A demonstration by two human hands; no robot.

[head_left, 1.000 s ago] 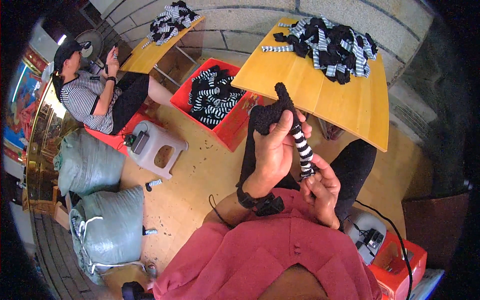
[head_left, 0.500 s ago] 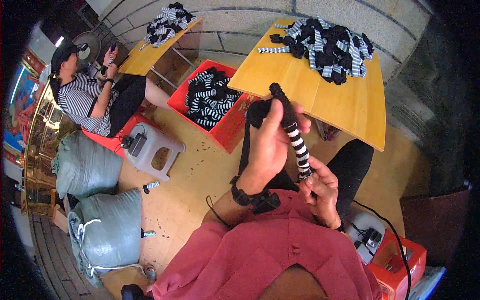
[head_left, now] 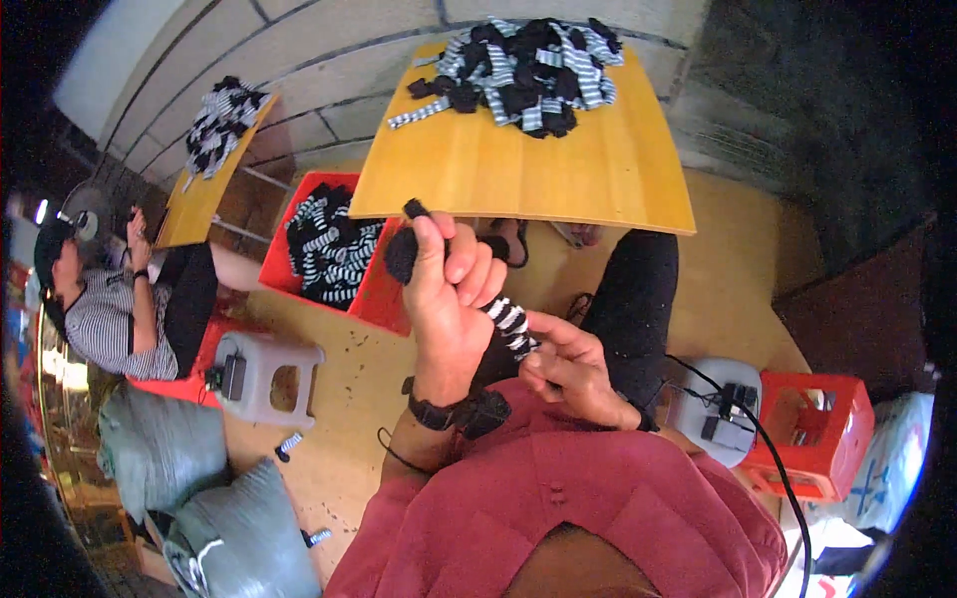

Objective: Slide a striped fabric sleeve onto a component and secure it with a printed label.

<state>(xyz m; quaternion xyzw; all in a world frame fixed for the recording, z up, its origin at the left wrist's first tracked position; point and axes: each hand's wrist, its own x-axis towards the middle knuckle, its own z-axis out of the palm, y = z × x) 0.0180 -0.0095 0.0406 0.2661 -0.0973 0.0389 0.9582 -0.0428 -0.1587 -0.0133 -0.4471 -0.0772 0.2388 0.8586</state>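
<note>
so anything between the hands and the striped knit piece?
Nothing visible. The left hand is wrapped around the knit piece at its black upper end, and the right hand pinches its striped lower end. Both touch it directly.

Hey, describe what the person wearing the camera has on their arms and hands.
Both hands are bare, no gloves. The left hand has a black band with a chunky black device strapped at the wrist, and a thin dark cord loops off the forearm. The right hand shows no ring or band. The red shirt's sleeves end above the forearms.
</note>
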